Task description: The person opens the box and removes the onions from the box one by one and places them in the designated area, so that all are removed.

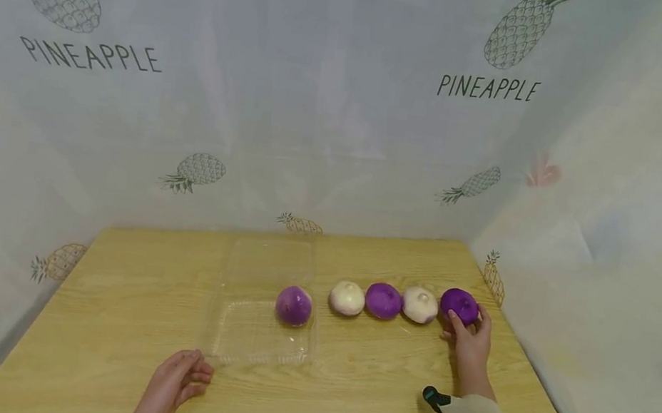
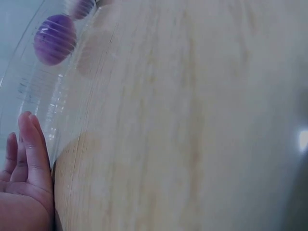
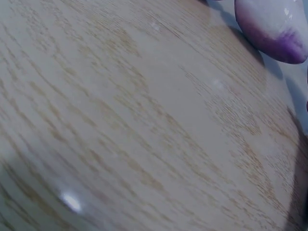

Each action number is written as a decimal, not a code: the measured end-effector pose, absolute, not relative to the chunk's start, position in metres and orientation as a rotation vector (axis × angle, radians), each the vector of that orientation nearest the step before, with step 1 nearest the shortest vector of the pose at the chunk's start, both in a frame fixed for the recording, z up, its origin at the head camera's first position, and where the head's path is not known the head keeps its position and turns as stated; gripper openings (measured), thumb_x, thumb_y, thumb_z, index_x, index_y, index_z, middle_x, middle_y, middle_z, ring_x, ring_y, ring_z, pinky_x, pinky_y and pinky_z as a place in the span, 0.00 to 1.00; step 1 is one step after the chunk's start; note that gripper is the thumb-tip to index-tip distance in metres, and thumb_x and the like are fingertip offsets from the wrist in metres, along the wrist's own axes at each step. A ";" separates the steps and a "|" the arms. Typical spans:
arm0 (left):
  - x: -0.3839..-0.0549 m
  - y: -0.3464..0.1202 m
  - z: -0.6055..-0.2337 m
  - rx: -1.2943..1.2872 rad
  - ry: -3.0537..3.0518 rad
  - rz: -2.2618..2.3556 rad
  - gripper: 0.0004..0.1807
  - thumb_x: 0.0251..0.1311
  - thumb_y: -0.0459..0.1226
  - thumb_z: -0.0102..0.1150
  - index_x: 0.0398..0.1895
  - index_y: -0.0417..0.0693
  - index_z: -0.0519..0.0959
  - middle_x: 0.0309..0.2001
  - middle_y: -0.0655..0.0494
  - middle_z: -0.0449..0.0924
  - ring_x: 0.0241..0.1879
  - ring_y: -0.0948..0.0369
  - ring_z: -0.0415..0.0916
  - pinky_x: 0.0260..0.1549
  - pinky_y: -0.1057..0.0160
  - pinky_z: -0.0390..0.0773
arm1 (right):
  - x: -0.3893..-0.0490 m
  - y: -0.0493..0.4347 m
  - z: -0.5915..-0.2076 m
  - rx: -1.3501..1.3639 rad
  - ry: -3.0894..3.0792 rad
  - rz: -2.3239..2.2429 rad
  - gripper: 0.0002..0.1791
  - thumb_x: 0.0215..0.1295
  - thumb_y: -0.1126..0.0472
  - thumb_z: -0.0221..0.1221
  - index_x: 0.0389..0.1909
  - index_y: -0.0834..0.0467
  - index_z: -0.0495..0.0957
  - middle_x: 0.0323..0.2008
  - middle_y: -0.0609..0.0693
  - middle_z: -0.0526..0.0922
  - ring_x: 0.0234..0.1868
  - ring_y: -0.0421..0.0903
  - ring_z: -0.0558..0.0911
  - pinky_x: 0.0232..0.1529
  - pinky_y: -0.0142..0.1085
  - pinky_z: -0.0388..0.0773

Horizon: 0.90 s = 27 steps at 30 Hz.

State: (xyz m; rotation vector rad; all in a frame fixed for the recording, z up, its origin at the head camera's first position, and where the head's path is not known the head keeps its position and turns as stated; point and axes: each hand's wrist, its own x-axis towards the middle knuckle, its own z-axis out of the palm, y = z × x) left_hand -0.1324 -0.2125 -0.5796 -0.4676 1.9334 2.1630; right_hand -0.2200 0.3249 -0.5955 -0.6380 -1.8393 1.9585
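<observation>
At the right end of a row, my right hand [image 1: 472,341] grips a purple turnip [image 1: 459,306], thumb on its near side and fingers on its right. Left of it in the row are a white turnip [image 1: 420,304], a purple one [image 1: 384,301] and another white one [image 1: 347,298]. A purple turnip [image 1: 293,306] lies in the right part of a clear plastic clamshell box [image 1: 247,327], its lid folded back. Beside the box's near left corner is my left hand [image 1: 176,381], fingers loosely extended and holding nothing; whether it touches the box I cannot tell.
The wooden table [image 1: 365,400] ends against a pale curtain [image 1: 298,86] printed with pineapples, behind and along both sides. A black strap end [image 1: 435,398] sticks out at my right wrist. The turnips stand close together.
</observation>
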 end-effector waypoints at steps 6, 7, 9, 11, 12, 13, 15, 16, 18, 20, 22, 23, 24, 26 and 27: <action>-0.134 -0.212 -0.585 -0.475 1.950 2.118 0.22 0.73 0.46 0.48 0.52 0.32 0.69 0.36 0.50 0.80 0.38 0.56 0.78 0.36 0.60 0.81 | -0.221 0.327 -0.597 -0.662 -1.802 1.970 0.49 0.63 0.56 0.64 0.77 0.52 0.42 0.73 0.60 0.52 0.41 0.37 0.76 0.29 0.32 0.82; -0.134 -0.212 -0.585 -0.472 1.955 2.115 0.23 0.73 0.46 0.48 0.52 0.31 0.69 0.37 0.50 0.80 0.38 0.56 0.78 0.37 0.60 0.81 | -0.221 0.327 -0.597 -0.661 -1.792 1.978 0.50 0.63 0.56 0.65 0.76 0.52 0.42 0.73 0.60 0.52 0.42 0.37 0.75 0.29 0.32 0.82; -0.136 -0.212 -0.586 -0.471 1.957 2.118 0.23 0.73 0.45 0.47 0.53 0.31 0.68 0.37 0.49 0.80 0.38 0.56 0.79 0.37 0.60 0.81 | -0.222 0.326 -0.597 -0.648 -1.781 1.985 0.49 0.63 0.57 0.65 0.76 0.53 0.42 0.73 0.60 0.52 0.43 0.38 0.75 0.29 0.33 0.82; -0.137 -0.212 -0.586 -0.465 1.955 2.124 0.24 0.74 0.45 0.47 0.55 0.30 0.67 0.37 0.49 0.80 0.39 0.56 0.79 0.38 0.60 0.81 | -0.224 0.326 -0.597 -0.638 -1.782 1.981 0.49 0.63 0.57 0.65 0.75 0.55 0.43 0.73 0.61 0.53 0.39 0.38 0.77 0.29 0.33 0.82; -0.137 -0.212 -0.585 -0.464 1.952 2.125 0.24 0.74 0.46 0.47 0.55 0.30 0.67 0.38 0.50 0.80 0.39 0.56 0.79 0.38 0.60 0.81 | -0.224 0.325 -0.597 -0.636 -1.783 1.979 0.49 0.63 0.57 0.65 0.75 0.55 0.43 0.72 0.61 0.53 0.37 0.37 0.78 0.28 0.33 0.82; -0.137 -0.212 -0.585 -0.465 1.950 2.129 0.24 0.74 0.46 0.47 0.56 0.30 0.66 0.38 0.50 0.80 0.39 0.57 0.79 0.38 0.61 0.81 | -0.225 0.325 -0.596 -0.635 -1.788 1.977 0.49 0.62 0.58 0.66 0.75 0.55 0.43 0.72 0.61 0.54 0.35 0.37 0.79 0.28 0.33 0.82; -0.137 -0.212 -0.586 -0.466 1.944 2.133 0.25 0.74 0.46 0.47 0.57 0.30 0.65 0.38 0.50 0.80 0.39 0.57 0.79 0.38 0.61 0.81 | -0.226 0.325 -0.595 -0.639 -1.809 1.962 0.49 0.62 0.57 0.66 0.75 0.56 0.44 0.71 0.61 0.56 0.31 0.37 0.80 0.28 0.32 0.82; -0.136 -0.212 -0.586 -0.465 1.939 2.134 0.26 0.73 0.47 0.47 0.57 0.30 0.65 0.39 0.50 0.80 0.39 0.57 0.79 0.38 0.61 0.81 | -0.226 0.325 -0.595 -0.650 -1.815 1.958 0.49 0.62 0.57 0.66 0.76 0.55 0.44 0.71 0.61 0.56 0.29 0.37 0.80 0.28 0.32 0.82; -0.136 -0.213 -0.588 -0.463 1.932 2.134 0.26 0.73 0.47 0.47 0.57 0.30 0.65 0.39 0.49 0.80 0.40 0.56 0.79 0.39 0.60 0.81 | -0.226 0.325 -0.594 -0.672 -1.825 1.950 0.49 0.62 0.55 0.66 0.76 0.55 0.44 0.71 0.61 0.56 0.29 0.37 0.80 0.28 0.32 0.82; -0.136 -0.215 -0.589 -0.453 1.919 2.142 0.24 0.74 0.45 0.47 0.56 0.31 0.65 0.40 0.48 0.80 0.41 0.55 0.78 0.40 0.60 0.81 | -0.226 0.324 -0.595 -0.703 -1.836 1.938 0.50 0.62 0.54 0.66 0.76 0.55 0.45 0.70 0.61 0.56 0.29 0.36 0.79 0.28 0.32 0.82; -0.136 -0.217 -0.590 -0.437 1.914 2.143 0.22 0.74 0.44 0.46 0.56 0.31 0.66 0.40 0.47 0.79 0.42 0.54 0.78 0.40 0.59 0.81 | -0.225 0.324 -0.596 -0.725 -1.842 1.931 0.50 0.61 0.53 0.66 0.76 0.55 0.46 0.69 0.62 0.56 0.29 0.35 0.78 0.28 0.31 0.81; -0.136 -0.218 -0.589 -0.432 1.914 2.144 0.21 0.74 0.43 0.45 0.55 0.31 0.66 0.41 0.47 0.79 0.42 0.54 0.78 0.41 0.59 0.81 | -0.225 0.324 -0.597 -0.729 -1.842 1.924 0.49 0.62 0.53 0.66 0.76 0.55 0.46 0.68 0.62 0.57 0.29 0.35 0.78 0.28 0.31 0.81; -0.136 -0.218 -0.589 -0.428 1.915 2.144 0.21 0.75 0.43 0.44 0.55 0.31 0.66 0.41 0.47 0.79 0.43 0.54 0.78 0.41 0.59 0.80 | -0.225 0.324 -0.597 -0.729 -1.843 1.917 0.48 0.62 0.53 0.66 0.76 0.56 0.47 0.68 0.62 0.58 0.28 0.35 0.78 0.28 0.31 0.81; -0.136 -0.218 -0.588 -0.419 1.923 2.138 0.21 0.75 0.43 0.43 0.56 0.32 0.65 0.42 0.47 0.79 0.43 0.54 0.78 0.41 0.59 0.80 | -0.225 0.325 -0.596 -0.729 -1.838 1.913 0.47 0.62 0.53 0.66 0.76 0.56 0.49 0.67 0.62 0.58 0.28 0.34 0.78 0.28 0.30 0.81; -0.136 -0.218 -0.587 -0.418 1.930 2.131 0.22 0.75 0.44 0.44 0.56 0.32 0.65 0.42 0.47 0.79 0.43 0.54 0.78 0.41 0.60 0.80 | -0.224 0.325 -0.596 -0.728 -1.835 1.913 0.47 0.62 0.53 0.66 0.76 0.56 0.49 0.67 0.62 0.59 0.28 0.34 0.78 0.28 0.30 0.81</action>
